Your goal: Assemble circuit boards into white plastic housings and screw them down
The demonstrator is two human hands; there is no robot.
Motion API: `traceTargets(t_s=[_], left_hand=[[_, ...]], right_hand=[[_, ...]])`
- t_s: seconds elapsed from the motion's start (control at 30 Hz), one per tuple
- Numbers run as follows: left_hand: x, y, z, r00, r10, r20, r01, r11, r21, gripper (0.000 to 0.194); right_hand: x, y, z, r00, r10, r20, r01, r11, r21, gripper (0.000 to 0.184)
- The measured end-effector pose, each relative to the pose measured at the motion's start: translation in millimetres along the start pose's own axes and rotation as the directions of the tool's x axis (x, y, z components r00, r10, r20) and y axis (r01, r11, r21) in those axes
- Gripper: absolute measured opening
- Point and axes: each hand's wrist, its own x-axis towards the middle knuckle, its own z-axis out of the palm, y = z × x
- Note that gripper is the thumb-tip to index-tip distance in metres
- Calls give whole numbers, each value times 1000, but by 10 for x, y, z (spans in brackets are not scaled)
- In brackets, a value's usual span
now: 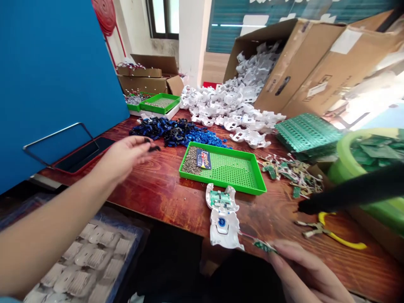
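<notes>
The person appears to be mid-assembly, fetching a part. The left hand (126,153) is pinching a small black piece (153,148) in closed fingers beside the blue and black parts pile (176,131) at eleven o'clock. The right hand (307,271) is gripping a small green circuit board (264,246) wired to the white shell (223,216) lying at six o'clock on the tabletop (158,189). Next, probably, the black piece needs seating in that shell. The green tray (249,183) at twelve o'clock is holding screws and a card; the tipped cardboard box (293,63) is spilling white shells.
</notes>
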Motion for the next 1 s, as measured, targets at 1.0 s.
traceTargets(t_s=[1.0], left_hand=[[-1540, -398, 1031, 664, -187, 724, 441, 880, -178, 15]], right_hand=[[-47, -405, 0, 906, 116, 406, -61, 987, -145, 27]])
